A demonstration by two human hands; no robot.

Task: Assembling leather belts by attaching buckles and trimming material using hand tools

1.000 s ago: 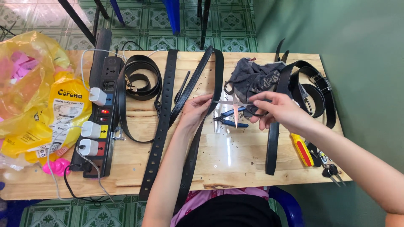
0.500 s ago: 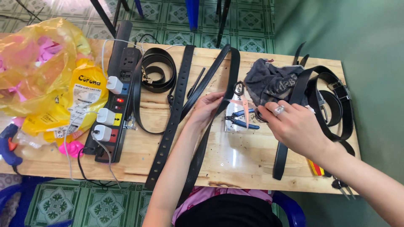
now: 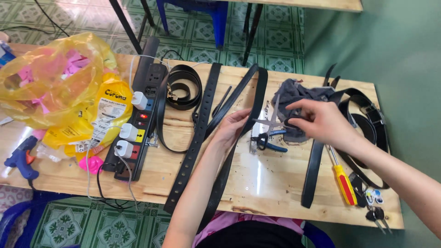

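Lifted since a second ago, the right hand (image 3: 321, 120) now grips scissors (image 3: 272, 120) by the handle, blades pointing left. Left hand (image 3: 235, 128) lies flat, fingers together, pressing a black belt (image 3: 232, 149) against the tabletop (image 3: 275, 183) mid-scene. Cutting looks imminent; it calls for bringing blades to strap. Far left, a yellow plastic bag (image 3: 50, 87) holds pink pieces.

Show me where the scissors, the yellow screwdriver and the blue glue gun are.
scissors (image 3: 274, 115): head view, on the metal blades.
yellow screwdriver (image 3: 343, 181): head view, on the yellow handle.
blue glue gun (image 3: 20, 160): head view, on the body.
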